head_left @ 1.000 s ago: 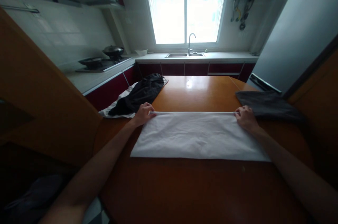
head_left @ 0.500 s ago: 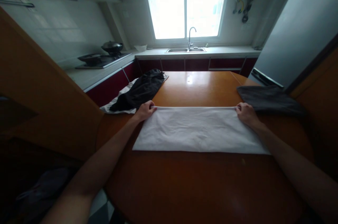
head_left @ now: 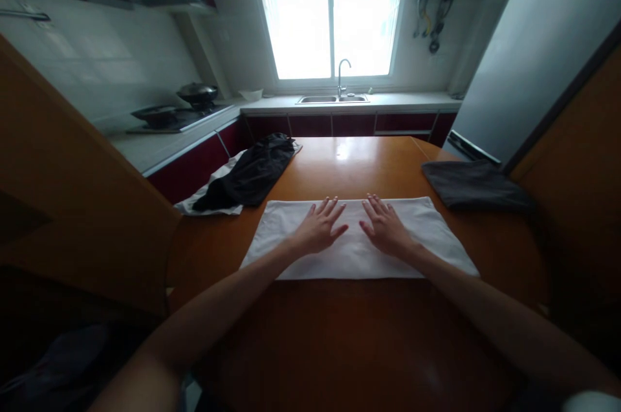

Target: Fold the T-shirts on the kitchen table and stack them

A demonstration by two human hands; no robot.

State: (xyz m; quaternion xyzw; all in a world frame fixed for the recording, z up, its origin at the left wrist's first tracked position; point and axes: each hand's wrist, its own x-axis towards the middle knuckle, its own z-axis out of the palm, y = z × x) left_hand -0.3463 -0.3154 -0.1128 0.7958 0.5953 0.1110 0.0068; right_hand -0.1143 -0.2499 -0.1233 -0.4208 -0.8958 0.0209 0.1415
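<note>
A folded white cloth [head_left: 436,237] lies flat across the orange wooden table [head_left: 359,334]. My left hand [head_left: 320,227] rests palm down on the cloth's middle, fingers spread. Right beside it, my right hand [head_left: 385,226] also lies flat on the cloth with fingers apart. Neither hand grips anything. The two hands are a few centimetres apart, near the cloth's far edge.
A black garment [head_left: 252,173] on a white one lies at the table's far left. A folded grey cloth [head_left: 473,185] sits at the far right, by the fridge [head_left: 528,56]. Behind are the counter, sink [head_left: 332,99] and stove with pans [head_left: 194,96].
Both hands have let go of the cloth's far corners and moved inward to its middle, now lying flat. The cloth stays folded on the table.
</note>
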